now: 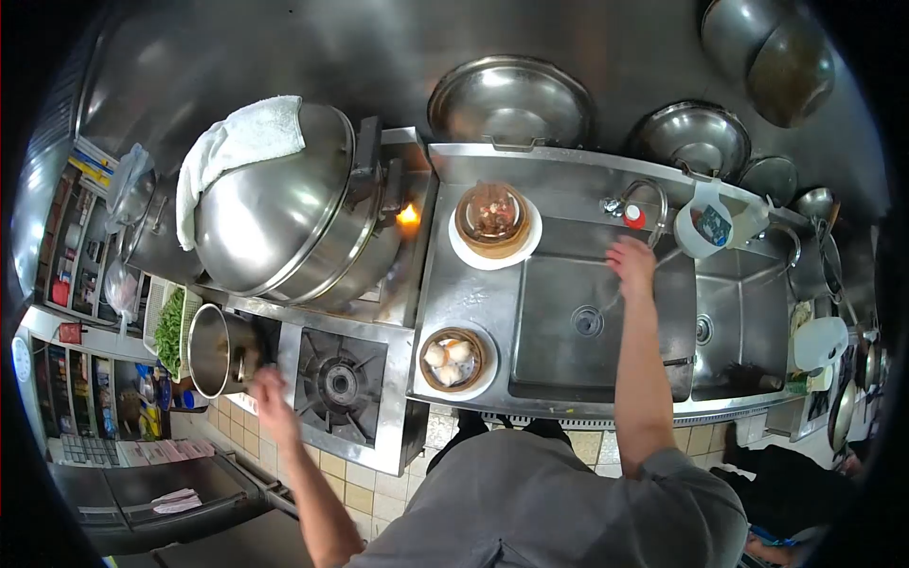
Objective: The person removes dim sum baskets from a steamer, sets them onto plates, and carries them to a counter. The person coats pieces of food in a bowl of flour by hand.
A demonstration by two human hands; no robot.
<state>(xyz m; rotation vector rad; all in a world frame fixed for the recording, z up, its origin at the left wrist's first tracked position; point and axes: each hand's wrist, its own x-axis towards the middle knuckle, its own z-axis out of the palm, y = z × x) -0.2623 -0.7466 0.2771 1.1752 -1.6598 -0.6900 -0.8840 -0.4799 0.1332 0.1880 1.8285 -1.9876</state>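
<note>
We can reach between the front basket and the back basket, or down into the sink, but the tap arches over its back edge.

No text can be read: any print on the blue patch at the white jug or the red box is too small.

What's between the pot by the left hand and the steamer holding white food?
The head view shows a stove burner between the pot and steamer.
</note>
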